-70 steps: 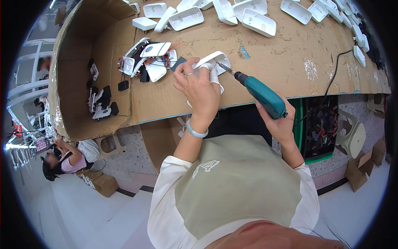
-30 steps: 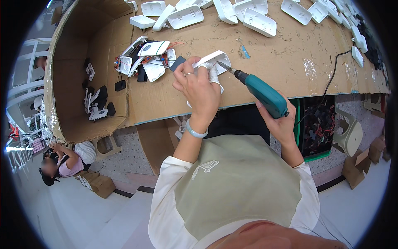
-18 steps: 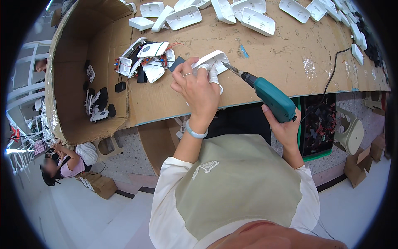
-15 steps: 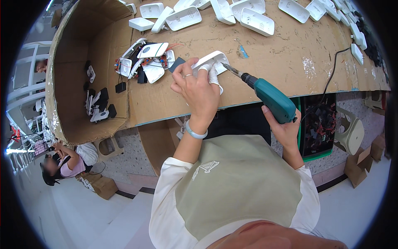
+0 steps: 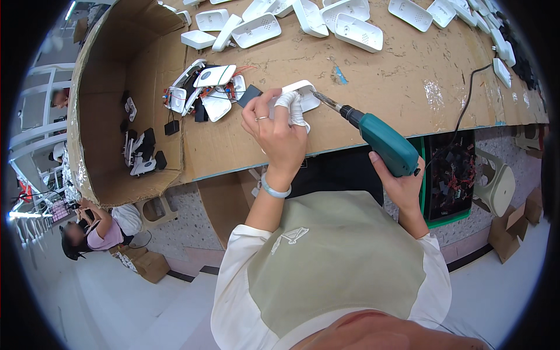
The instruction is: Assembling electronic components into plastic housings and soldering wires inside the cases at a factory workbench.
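Observation:
My left hand (image 5: pixel 274 131) grips a white plastic housing (image 5: pixel 304 87) at the table's near edge. White tape (image 5: pixel 290 104) is wound around one or more of its fingers and covers part of the housing. In my right hand (image 5: pixel 403 189) is a teal corded power tool (image 5: pixel 386 140) with a black collar and a slim metal tip. That tip reaches the housing's inner right side; whether it touches is too small to tell. Left of my left hand lies a pile of white covers (image 5: pixel 217 104) with wires and a dark square piece (image 5: pixel 249 95).
White housings (image 5: pixel 256 30) lie scattered along the far side. A large cardboard box (image 5: pixel 96 105) with a few parts stands at the left. Below the table's right edge is a green-rimmed crate (image 5: pixel 449 219) of dark parts. A black cord (image 5: pixel 466 102) crosses the cardboard tabletop. Another person (image 5: pixel 99 228) sits at far left.
The white housing has tilted and dropped slightly toward me in my left hand. The tool's tip has stayed beside it, shifting very little. The whole view has moved slightly.

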The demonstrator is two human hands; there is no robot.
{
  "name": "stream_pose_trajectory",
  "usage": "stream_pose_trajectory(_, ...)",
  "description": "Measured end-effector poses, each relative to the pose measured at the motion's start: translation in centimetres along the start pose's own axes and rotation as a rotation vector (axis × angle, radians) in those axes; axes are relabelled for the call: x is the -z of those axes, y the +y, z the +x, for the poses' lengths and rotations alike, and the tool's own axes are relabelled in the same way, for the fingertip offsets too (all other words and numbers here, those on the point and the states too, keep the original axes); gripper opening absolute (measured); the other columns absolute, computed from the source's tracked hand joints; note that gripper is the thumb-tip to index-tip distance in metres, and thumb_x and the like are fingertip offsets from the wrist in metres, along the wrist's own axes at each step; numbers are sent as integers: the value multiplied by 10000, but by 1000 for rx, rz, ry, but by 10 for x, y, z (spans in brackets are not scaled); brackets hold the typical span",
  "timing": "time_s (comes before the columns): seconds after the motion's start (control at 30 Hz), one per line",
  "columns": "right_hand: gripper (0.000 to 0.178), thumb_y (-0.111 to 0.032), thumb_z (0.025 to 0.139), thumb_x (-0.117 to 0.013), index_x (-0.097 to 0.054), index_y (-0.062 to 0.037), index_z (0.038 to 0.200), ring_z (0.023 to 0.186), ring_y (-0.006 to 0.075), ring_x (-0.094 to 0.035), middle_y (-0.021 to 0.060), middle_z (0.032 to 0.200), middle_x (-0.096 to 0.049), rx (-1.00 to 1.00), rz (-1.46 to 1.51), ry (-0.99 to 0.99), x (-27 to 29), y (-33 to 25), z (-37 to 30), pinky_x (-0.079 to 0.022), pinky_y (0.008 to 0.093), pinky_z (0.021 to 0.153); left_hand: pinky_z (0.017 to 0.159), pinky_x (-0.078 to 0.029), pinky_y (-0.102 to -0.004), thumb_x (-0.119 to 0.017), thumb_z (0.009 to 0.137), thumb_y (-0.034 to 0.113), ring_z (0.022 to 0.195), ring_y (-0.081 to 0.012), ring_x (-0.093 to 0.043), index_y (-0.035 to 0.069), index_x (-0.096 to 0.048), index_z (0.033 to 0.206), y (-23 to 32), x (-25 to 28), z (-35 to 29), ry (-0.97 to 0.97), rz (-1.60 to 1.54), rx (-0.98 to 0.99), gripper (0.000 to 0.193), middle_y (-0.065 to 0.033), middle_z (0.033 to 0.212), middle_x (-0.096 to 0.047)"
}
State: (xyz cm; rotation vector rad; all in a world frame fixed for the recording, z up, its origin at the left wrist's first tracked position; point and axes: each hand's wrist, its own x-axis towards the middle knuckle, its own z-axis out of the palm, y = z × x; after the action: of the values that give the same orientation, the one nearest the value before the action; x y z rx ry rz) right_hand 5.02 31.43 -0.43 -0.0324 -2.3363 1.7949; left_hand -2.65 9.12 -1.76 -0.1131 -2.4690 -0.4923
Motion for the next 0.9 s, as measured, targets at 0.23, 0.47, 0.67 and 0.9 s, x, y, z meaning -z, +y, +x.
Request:
stream_pose_trajectory(0.23, 179, 8, 813, -801, -672, 33, 935, 710, 155, -587, 84, 812, -643, 18, 25, -19, -2, -4, 0, -472, 270, 664, 883, -462, -409, -755, 757, 6, 1005, -331, -559, 53, -755, 1069, 6, 7, -5, 95, -44, -52, 316, -123, 1131, -661)
stream_pose_trajectory(0.47, 172, 3, 817, -798, -678, 31, 936, 712, 160, -601, 91, 821, -657, -3, 19, -11, -5, -3, 0, -480, 271, 671, 635, -521, -361, -707, 913, 26, 712, -238, -647, -4, -732, 1057, 3, 9, -8, -65, -334, 103, 149, -142, 952, -676)
stream_pose_trajectory(0.67, 168, 2, 816, -796, -680, 28, 935, 711, 194, -611, 104, 831, -657, 12, 14, -1, -8, 2, 0, -491, 283, 673, 603, -523, -345, -700, 903, 11, 685, -241, -656, -20, -722, 1028, -3, 8, -6, -31, -233, 14, 130, -146, 939, -674)
stream_pose_trajectory(0.9, 166, 3, 819, -792, -682, 29, 941, 715, 226, -623, 117, 836, -659, 78, -19, 2, -16, 0, 4, -501, 301, 674, 958, -387, -513, -717, 758, 9, 1157, -384, -517, -39, -690, 916, 11, 1, 7, -21, 16, -18, 168, -170, 1178, -623)
